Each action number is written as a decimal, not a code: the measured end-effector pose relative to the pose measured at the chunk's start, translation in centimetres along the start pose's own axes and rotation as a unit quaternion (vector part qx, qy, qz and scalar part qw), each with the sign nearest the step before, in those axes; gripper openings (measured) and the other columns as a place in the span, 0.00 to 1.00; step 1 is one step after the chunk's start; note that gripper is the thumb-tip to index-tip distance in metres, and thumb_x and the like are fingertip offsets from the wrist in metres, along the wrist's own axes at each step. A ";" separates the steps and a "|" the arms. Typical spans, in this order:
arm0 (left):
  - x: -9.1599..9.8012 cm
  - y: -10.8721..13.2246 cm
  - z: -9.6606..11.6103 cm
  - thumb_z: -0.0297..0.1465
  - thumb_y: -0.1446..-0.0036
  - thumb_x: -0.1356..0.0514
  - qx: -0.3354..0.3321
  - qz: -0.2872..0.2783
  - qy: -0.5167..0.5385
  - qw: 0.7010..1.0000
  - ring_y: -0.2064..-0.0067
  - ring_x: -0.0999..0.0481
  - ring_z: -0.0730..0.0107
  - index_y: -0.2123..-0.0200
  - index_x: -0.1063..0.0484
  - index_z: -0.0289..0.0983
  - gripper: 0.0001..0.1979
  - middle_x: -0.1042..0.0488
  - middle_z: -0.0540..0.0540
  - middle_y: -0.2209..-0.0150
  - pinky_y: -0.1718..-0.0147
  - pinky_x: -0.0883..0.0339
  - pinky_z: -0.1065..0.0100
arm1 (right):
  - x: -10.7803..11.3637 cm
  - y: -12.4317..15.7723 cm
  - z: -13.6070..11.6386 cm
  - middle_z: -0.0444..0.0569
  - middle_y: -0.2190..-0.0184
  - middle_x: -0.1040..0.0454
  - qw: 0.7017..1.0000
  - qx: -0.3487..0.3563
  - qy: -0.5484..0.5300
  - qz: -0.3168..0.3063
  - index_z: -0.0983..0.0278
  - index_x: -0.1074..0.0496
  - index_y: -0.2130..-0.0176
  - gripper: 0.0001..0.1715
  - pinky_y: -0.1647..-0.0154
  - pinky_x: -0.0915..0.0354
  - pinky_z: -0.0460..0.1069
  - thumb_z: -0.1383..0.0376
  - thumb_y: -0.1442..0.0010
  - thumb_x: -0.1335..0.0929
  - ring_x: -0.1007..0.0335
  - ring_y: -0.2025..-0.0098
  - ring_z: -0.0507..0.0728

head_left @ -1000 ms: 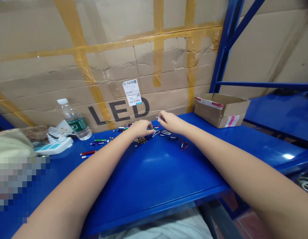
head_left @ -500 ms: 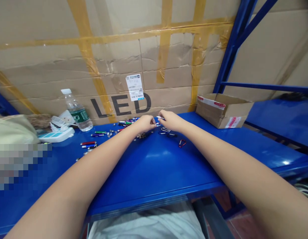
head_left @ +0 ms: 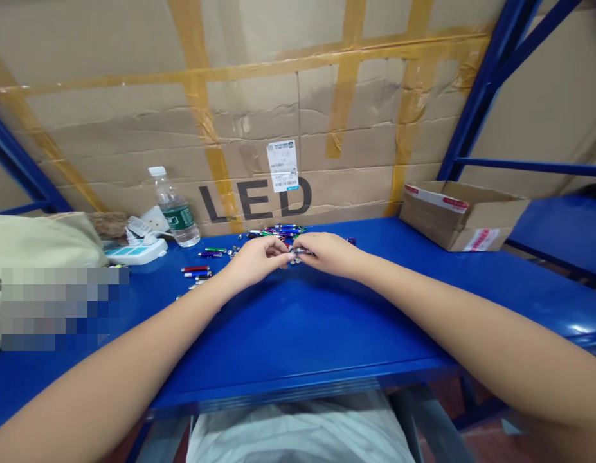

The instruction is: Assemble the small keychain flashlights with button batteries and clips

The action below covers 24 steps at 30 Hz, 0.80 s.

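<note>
Cardboard panel (head_left: 259, 122), brown: standing along the far side, bearing yellow tape (head_left: 353, 51), black LED lettering (head_left: 254, 200) and a white label (head_left: 283, 166).

Table (head_left: 298, 321), blue: spanning the scene from left to right before the panel.

Frame (head_left: 500, 83), blue metal: rising at the far right.

Bag (head_left: 42, 241), pale green: lying at the left, its contents hidden.

Carton (head_left: 433, 222), small, open-topped: sitting at the far right, well apart from the hands; its floor is hiding behind its near walls.

Hands, two: meeting over the far middle of the table and blocking part of the small goods. Right hand (head_left: 331, 252): clamping a small silvery piece (head_left: 302, 251) between its fingers. Left hand (head_left: 256, 258): curving its fingertips up to the left end of that piece; whether they are pinching it, cannot tell.

Bottle (head_left: 178, 215), clear, green label, white cap: standing upright at the far left; fill level is not reading clearly.

Power strip (head_left: 146, 251), white: lying left of the bottle, carrying plugs.

Pen-like tubes, coloured: one group (head_left: 195, 269) lying left of the left hand, another (head_left: 288, 229) heaping just beyond both hands.

Metal bits (head_left: 296, 262), tiny: showing just under the fingertips.
</note>
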State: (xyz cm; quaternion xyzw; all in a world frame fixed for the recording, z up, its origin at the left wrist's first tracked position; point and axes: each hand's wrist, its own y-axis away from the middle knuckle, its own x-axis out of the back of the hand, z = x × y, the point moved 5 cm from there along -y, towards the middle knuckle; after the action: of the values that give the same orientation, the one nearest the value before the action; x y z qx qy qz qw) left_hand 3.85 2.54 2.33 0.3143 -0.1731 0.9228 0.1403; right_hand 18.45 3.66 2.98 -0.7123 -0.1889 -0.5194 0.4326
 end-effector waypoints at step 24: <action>-0.4 1.1 0.4 0.38 0.35 0.58 -0.054 -0.065 -0.383 0.920 0.69 0.28 0.63 0.62 0.40 0.37 0.13 0.28 0.43 0.69 0.69 0.37 0.64 | -0.8 0.4 -1.0 0.47 0.68 0.27 0.985 -0.048 -0.165 0.023 0.67 0.45 0.46 0.24 0.68 0.41 0.47 0.65 0.41 0.37 0.33 0.69 0.54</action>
State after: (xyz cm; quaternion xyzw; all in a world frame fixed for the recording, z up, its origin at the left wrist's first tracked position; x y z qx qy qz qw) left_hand 3.92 1.32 2.08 0.6465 -0.2423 0.7099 0.1391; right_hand 17.84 2.75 2.12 -0.8121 -0.2160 -0.3932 0.3732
